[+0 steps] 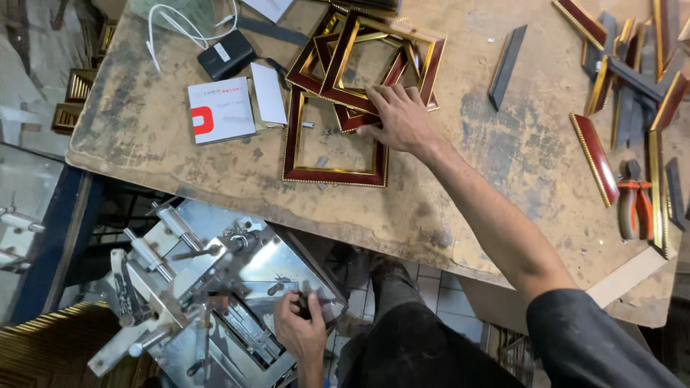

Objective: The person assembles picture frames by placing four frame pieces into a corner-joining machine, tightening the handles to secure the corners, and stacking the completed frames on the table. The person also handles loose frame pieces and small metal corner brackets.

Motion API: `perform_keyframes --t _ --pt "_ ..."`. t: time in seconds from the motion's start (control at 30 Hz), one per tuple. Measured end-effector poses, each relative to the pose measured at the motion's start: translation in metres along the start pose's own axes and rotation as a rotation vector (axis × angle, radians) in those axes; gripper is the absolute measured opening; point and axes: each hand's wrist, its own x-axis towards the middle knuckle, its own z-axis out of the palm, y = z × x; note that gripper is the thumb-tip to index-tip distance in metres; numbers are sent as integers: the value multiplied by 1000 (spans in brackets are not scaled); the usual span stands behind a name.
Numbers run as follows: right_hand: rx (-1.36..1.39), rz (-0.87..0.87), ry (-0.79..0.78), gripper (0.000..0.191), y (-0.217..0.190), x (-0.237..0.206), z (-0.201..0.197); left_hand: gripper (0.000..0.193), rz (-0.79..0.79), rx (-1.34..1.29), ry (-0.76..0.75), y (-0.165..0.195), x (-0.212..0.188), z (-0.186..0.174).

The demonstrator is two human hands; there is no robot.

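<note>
Left hand [300,332]: nearest, fingers curled onto a small dark part of the metal machine [215,287] below the worktop edge.
Right hand [399,118]: farther out, fingers spread flat on the stacked red-and-gold frames [338,144], gripping nothing.
Worktop [467,201]: worn; pliers [634,208] lie at right.

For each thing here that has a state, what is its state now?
Right hand: open, fingers spread, pressing on the stacked frames.
Left hand: fingers curled on a part of the metal machine; grip unclear.
Single frame: assembled, lying flat.
Pliers: closed, lying on the table.
</note>
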Motion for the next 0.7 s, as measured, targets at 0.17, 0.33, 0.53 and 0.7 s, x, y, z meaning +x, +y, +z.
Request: perform_keyframes --t 0.17,0.33,0.53,0.7 --pt "52 22 -401 71 21 22 20 33 -80 97 59 -18 -6 14" --pt "344 -39 -424 67 25 31 14 31 22 93 137 -38 -10 24" --pt "304 -158 -616 73 -5 2 35 22 39 86 166 -30 -7 21" --pt "223 -150 -732 85 -44 -26 40 14 65 135 127 -8 -4 9"
